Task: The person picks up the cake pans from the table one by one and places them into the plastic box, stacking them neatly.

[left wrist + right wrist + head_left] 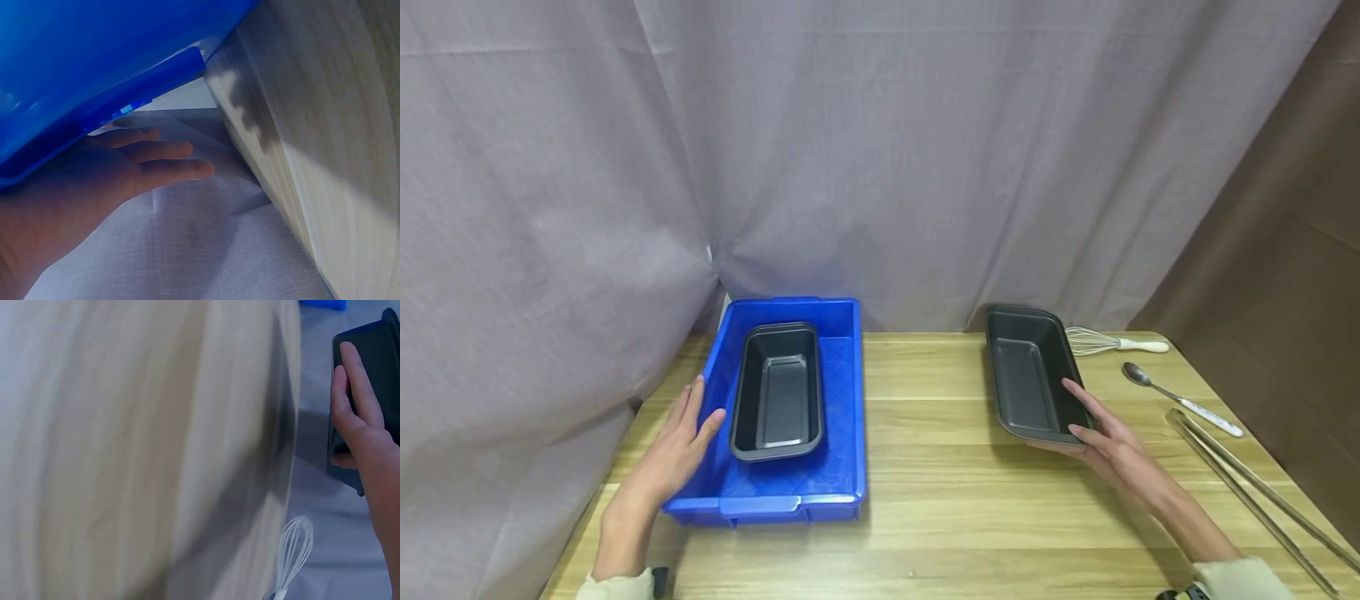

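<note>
My right hand (1120, 454) grips a dark loaf pan (1026, 375) at its near right corner, with thumb and a finger over the rim and the others under the base. In the right wrist view, straight fingers lie along the outside of that pan (382, 362), which is raised off the table. On the left stands a blue plastic bin (842, 400), and a second dark loaf pan (784, 400) sits inside it. At the bin's left wall is my left hand (662, 462), its fingers stretched out. The left wrist view shows those fingers (175, 169) extended just beyond the bin's rim.
Along the right side of the wooden table (925, 467) lie a whisk (1105, 342) with a white handle, a spoon (1180, 398) and long metal tongs (1255, 492). A grey curtain (880, 167) hangs behind, and a brown one (1285, 283) on the right.
</note>
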Demonstrator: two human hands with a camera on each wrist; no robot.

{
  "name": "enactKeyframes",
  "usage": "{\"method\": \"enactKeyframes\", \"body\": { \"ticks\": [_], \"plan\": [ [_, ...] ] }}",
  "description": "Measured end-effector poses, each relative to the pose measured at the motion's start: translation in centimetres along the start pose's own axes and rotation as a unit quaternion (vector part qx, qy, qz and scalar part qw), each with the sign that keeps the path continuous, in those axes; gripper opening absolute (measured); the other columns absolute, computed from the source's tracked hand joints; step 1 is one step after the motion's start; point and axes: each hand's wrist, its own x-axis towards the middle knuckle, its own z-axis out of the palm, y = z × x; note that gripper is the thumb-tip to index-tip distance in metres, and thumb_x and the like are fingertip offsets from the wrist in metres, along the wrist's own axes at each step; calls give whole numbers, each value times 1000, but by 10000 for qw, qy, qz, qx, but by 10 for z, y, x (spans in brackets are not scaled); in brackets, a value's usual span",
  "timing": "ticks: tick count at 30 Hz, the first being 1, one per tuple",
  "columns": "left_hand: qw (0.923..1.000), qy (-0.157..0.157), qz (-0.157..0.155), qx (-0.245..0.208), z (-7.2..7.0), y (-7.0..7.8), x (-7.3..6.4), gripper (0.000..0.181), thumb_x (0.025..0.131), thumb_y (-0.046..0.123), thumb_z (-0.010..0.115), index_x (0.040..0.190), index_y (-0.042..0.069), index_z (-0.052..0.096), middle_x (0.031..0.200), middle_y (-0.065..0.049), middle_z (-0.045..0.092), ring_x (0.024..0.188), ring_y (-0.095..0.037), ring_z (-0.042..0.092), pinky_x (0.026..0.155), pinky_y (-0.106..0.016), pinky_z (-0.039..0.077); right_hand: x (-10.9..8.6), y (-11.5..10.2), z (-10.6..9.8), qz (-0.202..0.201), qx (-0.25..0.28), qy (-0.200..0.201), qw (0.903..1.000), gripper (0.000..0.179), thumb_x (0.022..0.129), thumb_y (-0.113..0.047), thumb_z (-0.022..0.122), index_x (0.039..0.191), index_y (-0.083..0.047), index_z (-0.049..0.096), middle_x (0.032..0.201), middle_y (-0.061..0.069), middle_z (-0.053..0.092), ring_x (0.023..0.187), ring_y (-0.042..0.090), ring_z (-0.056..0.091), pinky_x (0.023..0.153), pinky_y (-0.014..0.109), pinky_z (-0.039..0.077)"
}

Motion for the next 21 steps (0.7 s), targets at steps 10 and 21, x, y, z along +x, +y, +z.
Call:
{"method": "enactKeyframes", "body": {
  "ticks": [10, 21],
  "plan": [
    [10000, 12, 11, -71, 0, 0, 0, 82, 120, 49, 36, 175, -1, 0, 178, -39, 0, 164, -62, 6, 129, -78, 12, 25, -16, 34, -69, -280, 95, 9995, 71, 114, 4, 41, 177, -19, 16, 164, 27, 16, 137, 9, 62, 107, 27, 58],
    [9997, 97, 165, -120, 0, -1, -1, 82, 120, 49, 37, 174, -2, 3, 177, -39, 3, 164, -61, 6, 130, -76, 12, 43, -25, 63, -75, -58, -4, 10000, 65, 113, 6, 45, 170, -19, 27, 145, 14, 61, 129, 16, 69, 104, 30, 61]
  ]
}}
